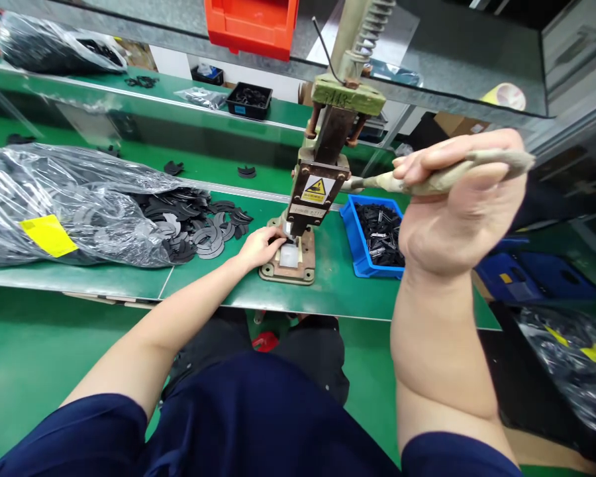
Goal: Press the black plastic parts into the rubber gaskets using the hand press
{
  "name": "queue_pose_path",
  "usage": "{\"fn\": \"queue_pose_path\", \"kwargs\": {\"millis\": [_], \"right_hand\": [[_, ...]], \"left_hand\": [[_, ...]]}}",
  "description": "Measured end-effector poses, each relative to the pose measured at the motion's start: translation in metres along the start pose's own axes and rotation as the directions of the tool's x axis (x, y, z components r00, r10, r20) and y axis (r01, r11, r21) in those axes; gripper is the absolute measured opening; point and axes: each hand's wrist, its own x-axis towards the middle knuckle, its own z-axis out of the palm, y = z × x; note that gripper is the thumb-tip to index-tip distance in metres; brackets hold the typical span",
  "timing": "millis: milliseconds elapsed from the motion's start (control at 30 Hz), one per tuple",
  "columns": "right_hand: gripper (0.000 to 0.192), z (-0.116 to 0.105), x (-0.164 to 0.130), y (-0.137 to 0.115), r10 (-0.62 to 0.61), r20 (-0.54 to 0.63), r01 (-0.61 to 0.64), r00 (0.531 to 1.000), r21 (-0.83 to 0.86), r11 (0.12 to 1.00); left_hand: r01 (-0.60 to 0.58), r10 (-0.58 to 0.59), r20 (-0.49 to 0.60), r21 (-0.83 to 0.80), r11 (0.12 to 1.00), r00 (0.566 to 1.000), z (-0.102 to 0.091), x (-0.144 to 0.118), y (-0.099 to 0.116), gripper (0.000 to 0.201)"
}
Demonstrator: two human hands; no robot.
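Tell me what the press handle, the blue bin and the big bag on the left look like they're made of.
Press handle: probably metal under a worn, grubby beige wrap; the right hand grips it.
Blue bin: molded plastic, judging by its even, slightly glossy color.
Big bag: thin clear plastic film, crinkled and shiny.

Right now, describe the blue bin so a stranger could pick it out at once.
Find the hand press standing on the green bench. Just to its right, below the right hand gripping the press lever, sits the blue bin. It alone is bright blue, open-topped and full of small black parts.
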Motion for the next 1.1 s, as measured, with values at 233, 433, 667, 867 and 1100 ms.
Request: {"fn": "queue_pose_path", "kwargs": {"millis": [233, 433, 667, 867, 1100], "right_hand": [[0.039, 0.002, -0.028, 0.004, -0.075, -0.027, 0.07, 0.997, -0.171, 0.983], [0.034, -0.011, -0.082, -0.002, -0.004, 0.08, 0.025, 0.997, -0.258, 0.966], [0.018, -0.027, -0.14, 0.019, -0.017, 0.186, 0.078, 0.982, -0.325, 0.942], [0.011, -0.019, -0.155, 0.034, -0.096, 0.088, 0.117, 0.992, -0.29, 0.95], [0.012, -0.019, -0.159, 0.036, -0.094, 0.061, 0.108, 0.994, -0.299, 0.948]], "left_hand": [[-0.264, 0.232, 0.171, 0.194, 0.945, 0.957, -0.012, 0.008, 0.006, 0.021], [-0.283, 0.254, 0.174, 0.171, 0.944, 0.951, -0.015, 0.01, 0.007, 0.022], [-0.28, 0.257, 0.16, 0.146, 0.949, 0.953, -0.009, 0.005, 0.005, 0.023], [-0.088, 0.058, 0.085, 0.401, 0.912, 0.995, -0.056, 0.028, -0.029, 0.032], [-0.065, -0.162, 0.253, 0.7, 0.711, 0.954, -0.114, 0.07, -0.09, 0.056]]}}
